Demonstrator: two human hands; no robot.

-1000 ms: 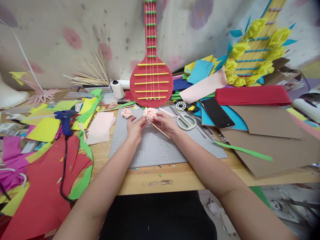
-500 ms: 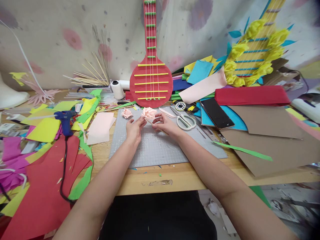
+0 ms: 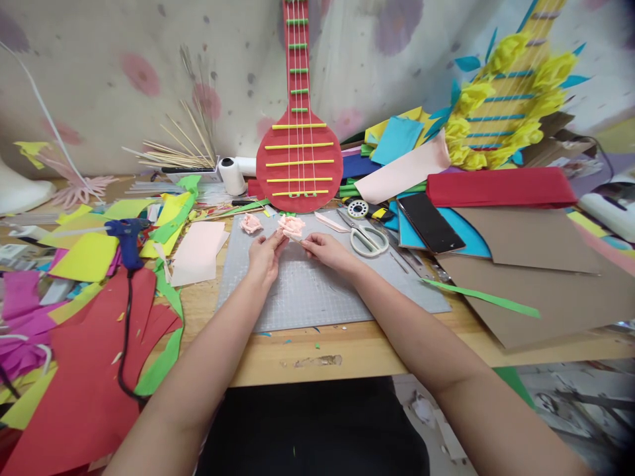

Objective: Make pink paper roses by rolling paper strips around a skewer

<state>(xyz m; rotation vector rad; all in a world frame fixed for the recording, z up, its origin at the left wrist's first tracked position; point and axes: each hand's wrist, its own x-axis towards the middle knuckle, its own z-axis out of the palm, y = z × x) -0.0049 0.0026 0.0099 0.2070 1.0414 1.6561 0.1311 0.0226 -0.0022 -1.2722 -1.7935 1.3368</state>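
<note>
Over the grey cutting mat (image 3: pixel 317 297), both my hands meet at a small pink paper flower (image 3: pixel 292 225). My left hand (image 3: pixel 264 258) pinches the flower's underside with its fingertips. My right hand (image 3: pixel 325 251) is closed round the thin wooden stick just right of the flower; most of the stick is hidden in the fingers. A second pink paper flower (image 3: pixel 251 223) lies on the mat to the left, untouched.
White-handled scissors (image 3: pixel 368 239) lie right of my hands, a black phone (image 3: pixel 429 223) beyond them. A blue glue gun (image 3: pixel 127 239) with its cord sits left among red, yellow and green paper scraps. A red paper guitar (image 3: pixel 299 152) leans on the wall, brown cardboard (image 3: pixel 546 271) at right.
The long stick that stuck out under my right hand is now hidden in it. The flower has tilted slightly and both hands sit closer together.
</note>
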